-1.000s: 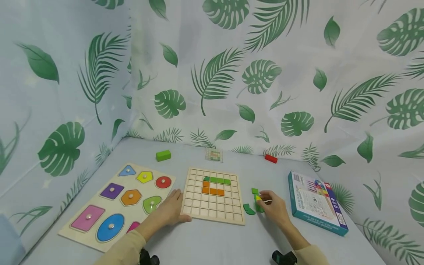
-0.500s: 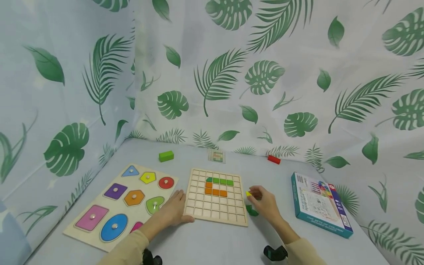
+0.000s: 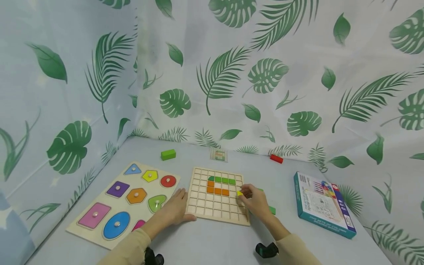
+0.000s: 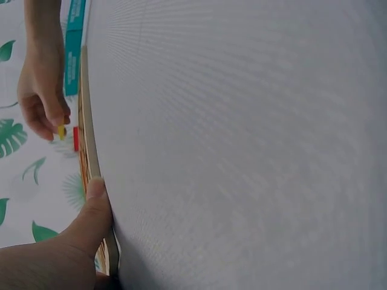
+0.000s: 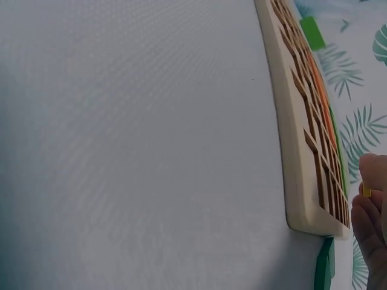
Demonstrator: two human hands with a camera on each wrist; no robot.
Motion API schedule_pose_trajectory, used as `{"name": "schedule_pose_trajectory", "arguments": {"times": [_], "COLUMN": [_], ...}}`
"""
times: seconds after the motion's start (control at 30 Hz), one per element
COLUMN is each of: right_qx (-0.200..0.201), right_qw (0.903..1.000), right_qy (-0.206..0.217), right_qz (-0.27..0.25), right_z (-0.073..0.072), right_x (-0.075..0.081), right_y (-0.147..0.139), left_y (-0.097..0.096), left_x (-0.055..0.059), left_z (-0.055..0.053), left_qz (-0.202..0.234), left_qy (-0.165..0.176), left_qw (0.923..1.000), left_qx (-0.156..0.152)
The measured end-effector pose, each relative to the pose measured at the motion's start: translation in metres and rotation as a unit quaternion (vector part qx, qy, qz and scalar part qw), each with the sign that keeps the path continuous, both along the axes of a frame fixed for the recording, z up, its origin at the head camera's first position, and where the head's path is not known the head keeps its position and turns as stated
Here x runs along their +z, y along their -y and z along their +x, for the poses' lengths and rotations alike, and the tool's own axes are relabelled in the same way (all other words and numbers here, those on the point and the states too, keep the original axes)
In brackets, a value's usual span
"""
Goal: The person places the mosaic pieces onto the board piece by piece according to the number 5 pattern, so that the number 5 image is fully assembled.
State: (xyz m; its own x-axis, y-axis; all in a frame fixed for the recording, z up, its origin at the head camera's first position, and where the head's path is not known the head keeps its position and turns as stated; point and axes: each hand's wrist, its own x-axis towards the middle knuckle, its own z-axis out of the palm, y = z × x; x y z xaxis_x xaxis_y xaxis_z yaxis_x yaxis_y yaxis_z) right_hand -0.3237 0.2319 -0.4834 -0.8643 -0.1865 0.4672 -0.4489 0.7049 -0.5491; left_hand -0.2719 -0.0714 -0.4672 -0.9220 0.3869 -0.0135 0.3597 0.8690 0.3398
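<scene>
A small yellow tile (image 3: pixel 239 193) is pinched between the thumb and fingers of my right hand (image 3: pixel 256 202), over the right side of the wooden grid board (image 3: pixel 212 211). Orange tiles (image 3: pixel 218 191), light green tiles (image 3: pixel 225 180) and a dark green tile (image 3: pixel 211 178) lie in the board's upper cells. My left hand (image 3: pixel 177 208) rests at the board's left front corner, fingers along its side. In the left wrist view, that hand's thumb (image 4: pixel 94 211) touches the front edge; its other fingers are mostly hidden. Loose green tiles (image 3: pixel 272 210) lie partly hidden beneath my right hand.
A knob shape puzzle (image 3: pixel 109 206) lies at the left. At the back are a green block (image 3: pixel 168 154), a patterned card (image 3: pixel 219 155) and a red block (image 3: pixel 276 159). A teal-edged box (image 3: pixel 324 204) lies at the right. Leaf-printed cloth (image 3: pixel 218 77) surrounds the table.
My right hand has picked the yellow tile from among the green tiles and carried it left to the board's right side. My left hand has stayed at the board's corner.
</scene>
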Motion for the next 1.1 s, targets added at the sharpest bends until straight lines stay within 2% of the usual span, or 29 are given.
{"name": "schedule_pose_trajectory", "arguments": {"times": [0.13, 0.43, 0.67, 0.87, 1.1], "right_qx": [-0.018, -0.001, -0.011, -0.009, -0.008], "right_qw": [0.9991, 0.9975, 0.9980, 0.9984, 0.9993], "right_qy": [0.023, 0.057, 0.040, 0.041, 0.011], "right_qz": [0.031, 0.042, 0.047, 0.038, 0.035], "right_z": [-0.004, -0.013, -0.014, -0.014, -0.015], "right_x": [-0.001, -0.004, -0.010, -0.012, -0.012], "right_y": [0.007, 0.020, 0.021, 0.021, 0.021], "left_y": [0.000, 0.001, 0.001, 0.001, 0.002], "left_x": [-0.001, 0.001, 0.001, 0.001, 0.001], "left_z": [0.000, -0.001, 0.000, 0.001, -0.002], "left_qz": [0.001, -0.014, -0.027, -0.031, -0.036], "left_qy": [-0.002, -0.006, -0.013, -0.013, -0.018], "left_qw": [1.0000, 0.9999, 0.9995, 0.9994, 0.9991], "left_qx": [0.001, 0.002, -0.010, -0.012, -0.011]}}
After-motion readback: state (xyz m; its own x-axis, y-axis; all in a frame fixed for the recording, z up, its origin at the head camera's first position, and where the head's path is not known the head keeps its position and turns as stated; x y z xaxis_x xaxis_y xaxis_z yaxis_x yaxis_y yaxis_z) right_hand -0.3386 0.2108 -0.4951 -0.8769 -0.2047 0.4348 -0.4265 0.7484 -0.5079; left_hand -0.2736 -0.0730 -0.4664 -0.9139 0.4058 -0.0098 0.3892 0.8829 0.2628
